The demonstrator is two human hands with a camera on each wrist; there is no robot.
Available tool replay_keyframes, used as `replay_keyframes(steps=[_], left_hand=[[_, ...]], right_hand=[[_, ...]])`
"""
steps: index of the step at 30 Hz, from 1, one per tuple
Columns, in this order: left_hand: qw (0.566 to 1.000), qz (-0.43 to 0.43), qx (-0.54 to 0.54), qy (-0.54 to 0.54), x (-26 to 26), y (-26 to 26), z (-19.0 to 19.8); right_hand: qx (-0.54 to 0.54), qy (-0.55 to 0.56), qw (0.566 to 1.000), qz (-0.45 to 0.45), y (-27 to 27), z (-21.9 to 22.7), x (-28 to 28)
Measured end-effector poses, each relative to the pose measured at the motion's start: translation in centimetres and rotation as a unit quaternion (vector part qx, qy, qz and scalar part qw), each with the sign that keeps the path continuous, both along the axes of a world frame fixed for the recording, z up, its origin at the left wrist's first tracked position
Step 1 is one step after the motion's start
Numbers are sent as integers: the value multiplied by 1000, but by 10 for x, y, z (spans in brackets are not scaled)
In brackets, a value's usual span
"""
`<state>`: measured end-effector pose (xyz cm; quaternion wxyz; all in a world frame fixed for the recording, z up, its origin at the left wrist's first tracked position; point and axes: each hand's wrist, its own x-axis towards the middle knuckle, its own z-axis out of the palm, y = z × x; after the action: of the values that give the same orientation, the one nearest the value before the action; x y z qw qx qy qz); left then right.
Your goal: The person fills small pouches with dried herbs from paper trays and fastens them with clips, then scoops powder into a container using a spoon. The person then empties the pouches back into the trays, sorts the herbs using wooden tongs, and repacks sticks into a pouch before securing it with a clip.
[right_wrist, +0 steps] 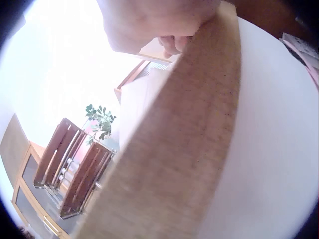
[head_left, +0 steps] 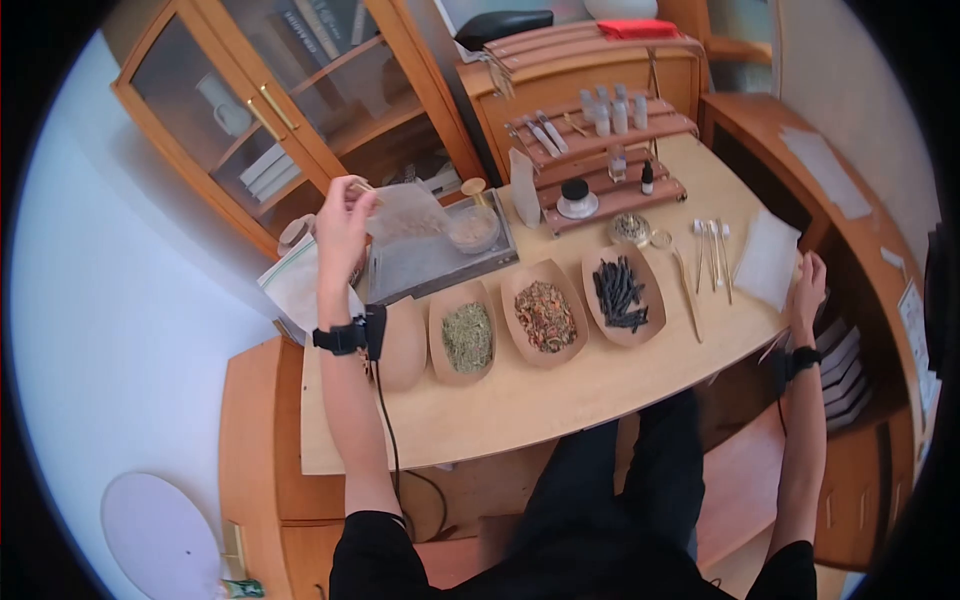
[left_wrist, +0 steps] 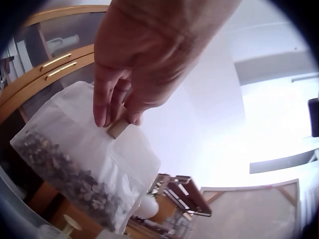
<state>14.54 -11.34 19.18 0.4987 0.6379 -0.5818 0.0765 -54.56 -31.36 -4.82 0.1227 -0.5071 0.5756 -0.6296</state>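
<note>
My left hand (head_left: 343,235) is raised over the left part of the table and pinches a small wooden clip (left_wrist: 118,128) on a translucent white bag (head_left: 407,212). Dried plant pieces (left_wrist: 75,177) lie along the bag's bottom. Beneath the bag is a grey tray (head_left: 385,285) with a clear bowl (head_left: 474,240) of light material. At the table's right edge, my right hand (head_left: 808,290) rests beside a stack of white pouches (head_left: 768,260). Its fingers (right_wrist: 172,46) are loosely bent and partly hidden by the table edge (right_wrist: 174,129).
Paper trays hold green herb (head_left: 467,338), mixed dried flowers (head_left: 545,316) and dark sticks (head_left: 621,292); another tray (head_left: 404,345) stands left. A wooden spoon (head_left: 688,295) and several thin tools (head_left: 712,262) lie to the right. Behind stands a tiered rack (head_left: 600,185) with bottles.
</note>
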Motion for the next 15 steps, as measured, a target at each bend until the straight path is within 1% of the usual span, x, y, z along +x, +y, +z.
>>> replay_keyframes(steps=[1, 2, 3, 4, 5, 7, 8, 9, 10, 11, 12, 13, 14, 15], left_hand=[[999, -41, 5, 17, -8, 6, -2], [996, -81, 9, 34, -15, 12, -4], [996, -76, -5, 41, -24, 17, -5], [996, -79, 2, 36, -34, 23, -6], [996, -85, 12, 31, -43, 30, -6], [994, -102, 19, 42, -55, 38, -4], [993, -109, 40, 29, -60, 42, -1], [991, -116, 62, 16, -64, 46, 1], [991, -107, 85, -1, -67, 48, 4], [991, -107, 80, 3, -68, 50, 5], [989, -118, 91, -23, -68, 51, 6], [985, -128, 101, -50, -67, 51, 8], [986, -127, 98, -47, -67, 50, 8], [986, -127, 99, -51, -68, 49, 7]], right_hand=[[-1, -5, 1000, -15, 1, 3, -2], [13, -45, 999, -5, -4, 1, -10], [29, -86, 996, 7, -10, 4, -17], [6, -93, 996, 5, -7, 16, -9], [-2, -83, 997, 10, -5, 35, 7], [-88, 25, 991, 99, 25, 85, 56], [-22, 59, 988, 140, 49, 126, 90], [-60, 96, 968, 222, 53, 146, 117], [-63, 134, 949, 280, 61, 165, 148], [-45, 169, 922, 345, 77, 190, 182], [-7, 169, 897, 408, 91, 208, 214], [35, 223, 872, 435, 113, 234, 248], [-50, 253, 830, 495, 121, 246, 279], [-44, 294, 814, 499, 131, 259, 308]])
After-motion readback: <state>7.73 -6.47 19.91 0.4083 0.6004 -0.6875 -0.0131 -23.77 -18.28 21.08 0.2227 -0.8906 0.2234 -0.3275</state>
